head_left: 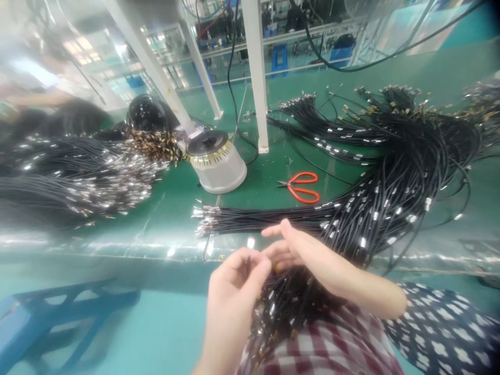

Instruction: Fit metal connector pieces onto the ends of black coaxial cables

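My left hand (234,284) is pinched closed on the metal end of a thin black cable (250,244), held just in front of the table edge. My right hand (300,250) sits beside it, fingers partly stretched, touching the same bunch of cables. A bundle of black cables with metal connectors (281,307) lies across my lap under both hands. On the green table top (172,208) a straight bundle of black cables (265,217) lies just beyond my hands, its silver tips pointing left.
Orange-handled scissors (302,186) lie mid-table. A white round device with a black top (216,159) stands left of them. Large cable heaps fill the right side (410,156) and left side (78,177). White frame posts (258,73) rise behind. A blue stool (58,317) stands lower left.
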Demonstrator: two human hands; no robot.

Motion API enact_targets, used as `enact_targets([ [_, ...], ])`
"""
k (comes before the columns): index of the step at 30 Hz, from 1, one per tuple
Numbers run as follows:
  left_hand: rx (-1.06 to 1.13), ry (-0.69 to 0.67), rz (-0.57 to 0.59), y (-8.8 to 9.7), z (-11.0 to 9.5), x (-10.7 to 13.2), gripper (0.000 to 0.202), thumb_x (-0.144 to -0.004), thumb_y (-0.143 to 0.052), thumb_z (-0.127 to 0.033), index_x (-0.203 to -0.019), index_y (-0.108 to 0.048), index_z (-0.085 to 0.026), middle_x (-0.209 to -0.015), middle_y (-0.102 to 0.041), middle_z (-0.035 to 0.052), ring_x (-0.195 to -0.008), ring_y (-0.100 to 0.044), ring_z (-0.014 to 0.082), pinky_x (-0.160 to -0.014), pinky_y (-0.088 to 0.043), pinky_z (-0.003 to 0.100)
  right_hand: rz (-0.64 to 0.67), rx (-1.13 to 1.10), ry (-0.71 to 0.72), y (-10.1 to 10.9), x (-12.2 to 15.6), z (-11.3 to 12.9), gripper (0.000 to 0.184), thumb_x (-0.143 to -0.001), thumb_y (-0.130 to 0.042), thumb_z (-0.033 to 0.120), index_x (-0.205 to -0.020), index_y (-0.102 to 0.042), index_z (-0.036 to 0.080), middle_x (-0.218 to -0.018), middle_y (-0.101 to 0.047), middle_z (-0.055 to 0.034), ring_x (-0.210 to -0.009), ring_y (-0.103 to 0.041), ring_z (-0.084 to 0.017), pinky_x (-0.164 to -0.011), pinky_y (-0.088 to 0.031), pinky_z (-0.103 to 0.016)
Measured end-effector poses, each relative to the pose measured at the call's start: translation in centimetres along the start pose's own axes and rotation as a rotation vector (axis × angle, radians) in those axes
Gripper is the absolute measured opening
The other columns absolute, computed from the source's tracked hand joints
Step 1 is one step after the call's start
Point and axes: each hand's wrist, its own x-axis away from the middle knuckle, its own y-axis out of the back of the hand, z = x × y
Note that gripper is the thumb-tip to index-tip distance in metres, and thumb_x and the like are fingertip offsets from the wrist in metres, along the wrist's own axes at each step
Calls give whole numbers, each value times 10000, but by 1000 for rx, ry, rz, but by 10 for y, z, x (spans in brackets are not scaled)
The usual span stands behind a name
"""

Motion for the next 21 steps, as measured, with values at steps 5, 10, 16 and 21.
enact_targets([
  [5, 341, 170, -41, 4, -2, -8, 194, -759, -753, -282, -710, -623, -146, -484, -338, -100, -435, -228, 34, -422, -194, 178, -143, 43, 224, -9, 5, -1, 387, -771, -697, 475, -1009, -564, 200, -1022, -691, -82, -989, -644, -229, -827, -471, -363],
  [10, 363, 143, -104, 0, -1, -6, 183, -750, -772, -265, -722, -639, -141, -570, -444, -72, -442, -253, 14, -425, -210, 166, -244, 99, 308, -22, 7, -4, 377, -671, -784, 229, -950, -531, 225, -965, -706, -33, -956, -659, -213, -758, -449, -335],
  [16, 333, 91, -131, 1, 3, -2, 174, -760, -766, -265, -726, -649, -140, -574, -434, -70, -469, -289, 22, -440, -235, 158, -292, 90, 356, -27, 3, -7, 272, -731, -700, 162, -883, -484, 226, -828, -721, 11, -802, -667, -168, -678, -410, -302],
  [21, 360, 99, -143, -1, 4, -1, 154, -752, -769, -258, -754, -660, -150, -574, -425, -72, -466, -288, 28, -433, -246, 162, -313, 73, 352, -24, 2, -7, 239, -751, -684, 179, -862, -477, 219, -713, -685, 41, -682, -614, -138, -633, -379, -285],
])
